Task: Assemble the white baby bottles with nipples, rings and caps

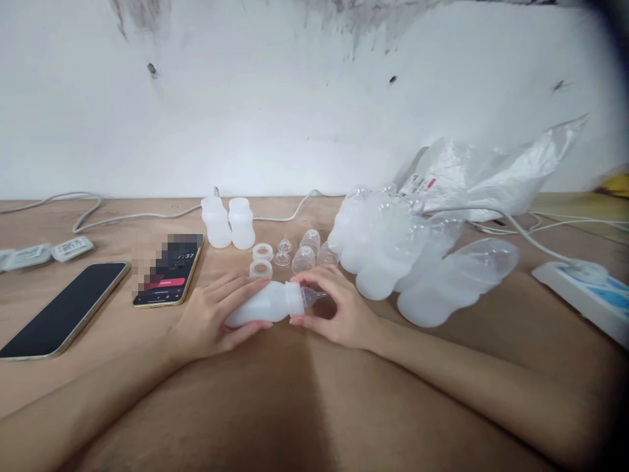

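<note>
A milky-white baby bottle (260,305) lies sideways between my hands, its clear nipple (312,297) pointing right. My left hand (216,311) wraps around the bottle's body. With thumb and fingers, my right hand (344,305) grips the white collar ring (295,299) at the bottle's neck. Just beyond the bottle are two loose collar rings (261,268), two clear nipples (283,252) and several clear domed caps (305,257). Farther back, two open bottle bodies (241,224) stand upright side by side.
Several capped bottles (378,242) lie heaped at right, before a clear plastic bag (472,174). A power strip (584,288) sits far right. Two phones, one dark (66,308) and one lit (171,272), lie left near small white packets (72,248). A white cable (142,215) runs along the wall.
</note>
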### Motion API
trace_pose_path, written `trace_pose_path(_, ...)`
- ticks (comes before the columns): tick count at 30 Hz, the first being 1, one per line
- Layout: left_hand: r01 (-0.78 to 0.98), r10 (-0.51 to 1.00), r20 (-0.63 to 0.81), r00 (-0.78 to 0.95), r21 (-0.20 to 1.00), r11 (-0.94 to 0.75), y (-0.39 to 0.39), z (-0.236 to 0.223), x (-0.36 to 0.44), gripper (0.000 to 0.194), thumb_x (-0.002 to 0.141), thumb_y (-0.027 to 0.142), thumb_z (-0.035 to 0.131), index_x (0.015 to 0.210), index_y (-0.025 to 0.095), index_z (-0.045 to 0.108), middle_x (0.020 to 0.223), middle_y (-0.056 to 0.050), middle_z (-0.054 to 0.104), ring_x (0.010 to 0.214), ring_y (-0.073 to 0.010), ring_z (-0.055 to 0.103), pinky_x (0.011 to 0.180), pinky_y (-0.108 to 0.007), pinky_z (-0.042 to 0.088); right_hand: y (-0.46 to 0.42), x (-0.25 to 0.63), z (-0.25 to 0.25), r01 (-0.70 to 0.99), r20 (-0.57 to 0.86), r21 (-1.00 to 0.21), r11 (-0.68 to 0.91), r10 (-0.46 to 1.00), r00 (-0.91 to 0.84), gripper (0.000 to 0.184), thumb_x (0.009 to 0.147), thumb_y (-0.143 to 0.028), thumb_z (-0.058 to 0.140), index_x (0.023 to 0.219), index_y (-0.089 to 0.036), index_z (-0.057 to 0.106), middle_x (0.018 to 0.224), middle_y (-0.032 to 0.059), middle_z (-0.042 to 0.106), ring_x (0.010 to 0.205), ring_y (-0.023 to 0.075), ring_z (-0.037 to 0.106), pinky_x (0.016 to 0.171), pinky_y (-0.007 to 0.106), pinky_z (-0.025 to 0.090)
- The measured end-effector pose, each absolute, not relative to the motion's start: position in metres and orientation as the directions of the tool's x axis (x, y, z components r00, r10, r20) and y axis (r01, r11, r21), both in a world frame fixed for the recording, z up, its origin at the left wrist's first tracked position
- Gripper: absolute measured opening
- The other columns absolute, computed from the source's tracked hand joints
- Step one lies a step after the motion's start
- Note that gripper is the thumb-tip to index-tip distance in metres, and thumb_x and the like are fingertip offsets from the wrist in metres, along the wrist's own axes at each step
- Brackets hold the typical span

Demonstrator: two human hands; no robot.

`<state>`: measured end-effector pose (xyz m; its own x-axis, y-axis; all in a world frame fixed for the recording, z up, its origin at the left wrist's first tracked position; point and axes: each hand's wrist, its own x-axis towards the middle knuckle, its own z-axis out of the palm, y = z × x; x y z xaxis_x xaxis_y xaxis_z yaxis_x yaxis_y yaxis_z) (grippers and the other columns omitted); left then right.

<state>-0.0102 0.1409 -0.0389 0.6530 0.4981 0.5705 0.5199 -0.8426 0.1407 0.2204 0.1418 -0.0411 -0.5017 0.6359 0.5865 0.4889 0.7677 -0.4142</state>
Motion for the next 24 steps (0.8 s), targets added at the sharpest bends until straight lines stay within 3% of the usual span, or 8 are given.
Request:
trace_pose_path(9,0.514,0.438,0.593,0.676,0.047,-0.856,0.1399,-0.0404,-0.0095,0.053,0.076,0.029,0.061,0.123,0.016,0.04,0.109,-0.011,0.06,0.094,-0.0212,0.056,0.078,-0.034,0.049,0.1402,0.2193,-0.0368,0.478,0.555,-0.41,0.777,0.628,-0.545,0.031,0.073,-0.036,0.061,0.097,-0.019,0.048,0.086,0.0028,0.061,0.074,0.0161,0.052,0.077,0.035,0.04)
trace_pose_path(17,0.531,0.384,0.619,0.685,-0.064,-0.845,0.1417,-0.0437,-0.0103,0.054,0.077,0.026,0.06,0.126,0.017,0.039,0.112,-0.01,0.06,0.095,-0.0218,0.056,0.078,-0.035,0.049,0.1382,0.2188,-0.0345,0.512,0.521,-0.427,0.745,0.666,-0.534,0.032,0.073,-0.04,0.06,0.096,-0.019,0.049,0.086,0.0037,0.062,0.077,0.0184,0.053,0.076,0.036,0.041)
trace_pose_path(21,0.528,0.406,0.621,0.67,-0.014,-0.849,0.1421,-0.0415,-0.0101,0.054,0.076,0.028,0.061,0.124,0.018,0.04,0.11,-0.01,0.06,0.093,-0.0211,0.057,0.077,-0.034,0.049,0.1389,0.2188,-0.0362,0.521,0.524,-0.426,0.739,0.672,-0.523,0.033,0.074,-0.041,0.06,0.097,-0.02,0.05,0.088,0.0037,0.061,0.078,0.0184,0.054,0.077,0.037,0.041)
trace_pose_path(24,0.535,0.431,0.654,0.622,0.047,-0.844,0.1416,-0.039,-0.0098,0.053,0.075,0.028,0.062,0.123,0.019,0.04,0.109,-0.011,0.059,0.093,-0.0212,0.056,0.077,-0.034,0.048,0.1423,0.2197,-0.0396,0.517,0.576,-0.45,0.728,0.68,-0.454,0.05,0.07,-0.043,0.064,0.111,-0.02,0.044,0.096,0.0059,0.058,0.087,0.0202,0.055,0.081,0.038,0.043)
